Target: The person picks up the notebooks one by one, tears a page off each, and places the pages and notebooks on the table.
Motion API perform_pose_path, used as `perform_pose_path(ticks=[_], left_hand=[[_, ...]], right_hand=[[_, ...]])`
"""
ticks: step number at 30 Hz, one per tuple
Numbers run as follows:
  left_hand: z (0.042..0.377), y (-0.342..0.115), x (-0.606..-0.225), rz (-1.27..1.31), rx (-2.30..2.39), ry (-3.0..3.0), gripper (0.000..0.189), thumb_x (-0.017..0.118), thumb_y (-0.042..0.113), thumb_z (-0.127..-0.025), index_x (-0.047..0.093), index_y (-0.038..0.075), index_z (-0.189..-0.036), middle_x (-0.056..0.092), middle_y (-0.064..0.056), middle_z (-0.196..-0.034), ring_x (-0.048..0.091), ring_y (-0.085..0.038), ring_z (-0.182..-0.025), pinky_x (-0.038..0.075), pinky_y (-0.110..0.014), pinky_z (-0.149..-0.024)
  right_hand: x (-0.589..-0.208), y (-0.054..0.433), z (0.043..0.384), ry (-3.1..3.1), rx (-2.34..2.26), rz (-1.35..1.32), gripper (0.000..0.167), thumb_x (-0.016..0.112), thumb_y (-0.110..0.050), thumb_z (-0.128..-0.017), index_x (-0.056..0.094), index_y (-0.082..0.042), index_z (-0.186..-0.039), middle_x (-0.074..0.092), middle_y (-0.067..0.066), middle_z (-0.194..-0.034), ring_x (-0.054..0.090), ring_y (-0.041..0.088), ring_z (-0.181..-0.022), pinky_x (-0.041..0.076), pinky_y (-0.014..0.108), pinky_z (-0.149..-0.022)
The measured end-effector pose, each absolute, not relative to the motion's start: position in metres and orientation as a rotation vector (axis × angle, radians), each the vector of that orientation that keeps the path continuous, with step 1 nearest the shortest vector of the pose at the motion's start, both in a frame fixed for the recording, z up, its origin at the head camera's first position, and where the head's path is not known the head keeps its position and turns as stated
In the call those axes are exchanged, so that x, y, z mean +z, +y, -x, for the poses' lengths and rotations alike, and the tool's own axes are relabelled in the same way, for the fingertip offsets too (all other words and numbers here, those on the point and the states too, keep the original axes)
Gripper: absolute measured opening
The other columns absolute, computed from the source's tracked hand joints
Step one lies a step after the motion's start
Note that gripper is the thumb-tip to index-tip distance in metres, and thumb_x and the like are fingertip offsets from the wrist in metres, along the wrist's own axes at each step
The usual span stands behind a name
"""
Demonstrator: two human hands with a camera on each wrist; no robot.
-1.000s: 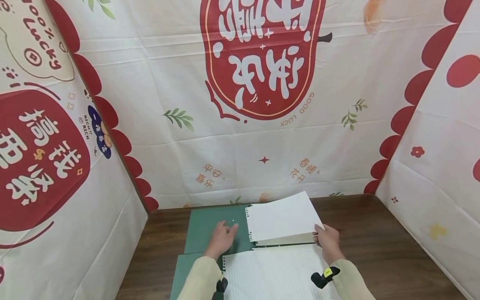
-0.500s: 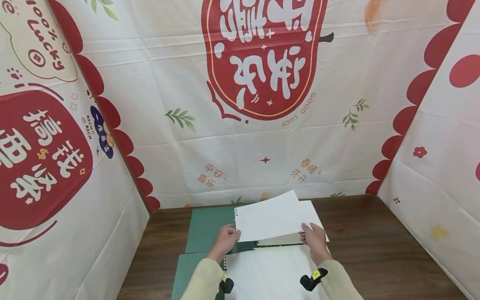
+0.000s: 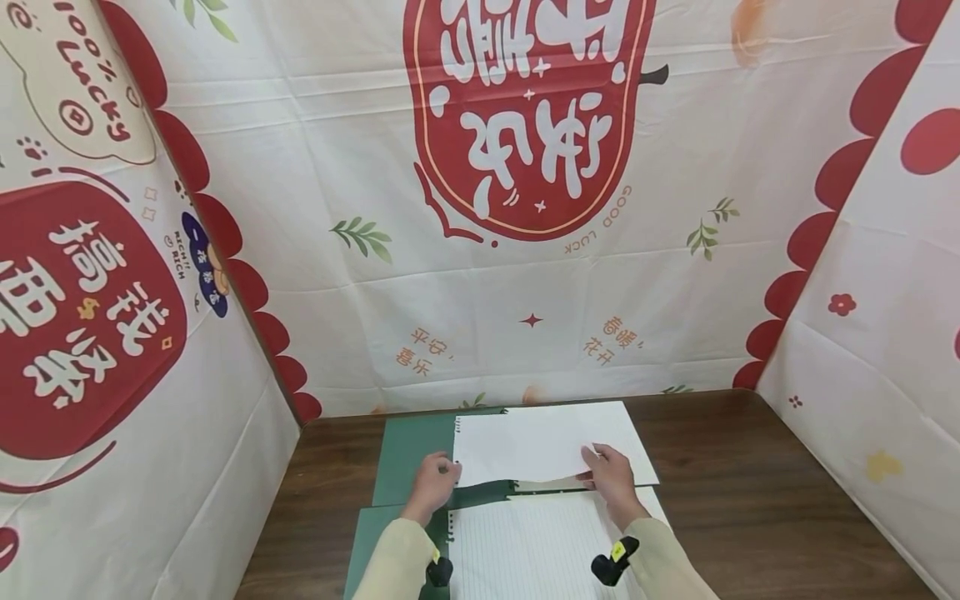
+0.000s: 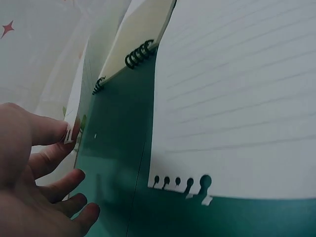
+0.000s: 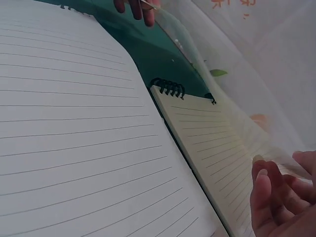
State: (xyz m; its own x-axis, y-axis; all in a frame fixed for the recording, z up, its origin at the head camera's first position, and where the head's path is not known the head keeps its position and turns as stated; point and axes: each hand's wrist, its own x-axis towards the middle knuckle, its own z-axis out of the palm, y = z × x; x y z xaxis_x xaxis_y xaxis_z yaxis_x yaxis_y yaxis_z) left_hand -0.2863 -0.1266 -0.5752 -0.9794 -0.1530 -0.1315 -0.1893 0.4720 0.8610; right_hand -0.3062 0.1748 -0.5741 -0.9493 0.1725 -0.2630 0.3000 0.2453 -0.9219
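A loose white sheet of paper (image 3: 517, 446) is held between both hands over an open spiral notebook (image 5: 212, 143) with cream lined pages and black rings. My left hand (image 3: 433, 483) pinches the sheet's torn, punched left edge between thumb and index finger, other fingers spread. At the sheet's near right part, my right hand (image 3: 611, 479) pinches its edge. Closer to me lies another lined sheet (image 3: 540, 542); its ragged punched holes show in the left wrist view. Dark green covers (image 3: 420, 450) lie under and left of the paper.
Everything rests on a dark brown wooden table (image 3: 750, 483). A white printed cloth (image 3: 465, 292) hangs behind the table, with further cloth walls at left and right. A second green cover (image 3: 371, 542) reaches toward the front left. Tiny white scraps lie on the green.
The loose sheet has moved left and come down over the notebook. My right hand travelled left with it, while my left hand went from open above the green cover to pinching the sheet's left edge.
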Motion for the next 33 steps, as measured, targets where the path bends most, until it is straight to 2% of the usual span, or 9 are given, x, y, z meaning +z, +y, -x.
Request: perform_pose_path(ticks=[2,6,9,19,28,33], left_hand=[[0.288,-0.129,-0.578,0.32,1.565,2.682,0.024,0.059,0.02,-0.095,0.066,0.001,-0.081,0.046,-0.022,-0.143,0.034,-0.049,-0.136,0.033,-0.061,-0.108],[0.29,-0.131,-0.583,0.353,1.535,2.726,0.025,0.06,0.019,-0.094,0.065,0.003,-0.075,0.048,-0.021,-0.141,0.038,-0.048,-0.135,0.034,-0.059,-0.108],[0.291,-0.132,-0.584,0.344,1.506,2.754,0.025,0.061,0.019,-0.093,0.066,0.004,-0.073,0.05,-0.021,-0.14,0.04,-0.048,-0.133,0.036,-0.059,-0.106],[0.29,-0.139,-0.581,0.297,1.429,2.808,0.025,0.061,0.016,-0.092,0.066,0.003,-0.071,0.051,-0.023,-0.138,0.043,-0.047,-0.131,0.039,-0.058,-0.105],[0.288,-0.135,-0.578,0.309,1.359,2.857,0.02,0.066,0.017,-0.089,0.071,0.005,-0.073,0.051,-0.024,-0.136,0.046,-0.046,-0.128,0.04,-0.058,-0.102],[0.285,-0.133,-0.576,0.328,1.262,2.945,0.023,0.069,0.018,-0.087,0.069,0.006,-0.068,0.054,-0.023,-0.133,0.048,-0.042,-0.127,0.038,-0.061,-0.101]], right_hand=[[-0.574,0.174,0.306,2.368,-1.807,-0.448,0.052,0.047,-0.027,-0.102,0.038,-0.001,-0.145,0.052,0.028,-0.134,0.068,0.012,-0.083,0.057,0.029,-0.076],[-0.578,0.175,0.306,2.335,-1.825,-0.409,0.05,0.048,-0.018,-0.102,0.035,-0.003,-0.147,0.051,0.027,-0.138,0.068,0.014,-0.093,0.057,0.028,-0.08],[-0.578,0.176,0.305,2.329,-1.836,-0.378,0.05,0.049,-0.014,-0.1,0.035,-0.002,-0.147,0.048,0.029,-0.14,0.068,0.015,-0.095,0.057,0.029,-0.081],[-0.584,0.177,0.299,2.375,-1.814,-0.343,0.043,0.051,-0.01,-0.099,0.046,0.002,-0.139,0.051,0.029,-0.138,0.068,0.015,-0.094,0.057,0.027,-0.078],[-0.582,0.181,0.293,2.411,-1.803,-0.38,0.04,0.049,-0.011,-0.099,0.049,0.003,-0.136,0.057,0.027,-0.131,0.065,0.022,-0.1,0.056,0.027,-0.076],[-0.584,0.186,0.291,2.428,-1.777,-0.414,0.039,0.05,-0.014,-0.099,0.052,0.004,-0.134,0.059,0.026,-0.127,0.063,0.028,-0.105,0.056,0.027,-0.075]])
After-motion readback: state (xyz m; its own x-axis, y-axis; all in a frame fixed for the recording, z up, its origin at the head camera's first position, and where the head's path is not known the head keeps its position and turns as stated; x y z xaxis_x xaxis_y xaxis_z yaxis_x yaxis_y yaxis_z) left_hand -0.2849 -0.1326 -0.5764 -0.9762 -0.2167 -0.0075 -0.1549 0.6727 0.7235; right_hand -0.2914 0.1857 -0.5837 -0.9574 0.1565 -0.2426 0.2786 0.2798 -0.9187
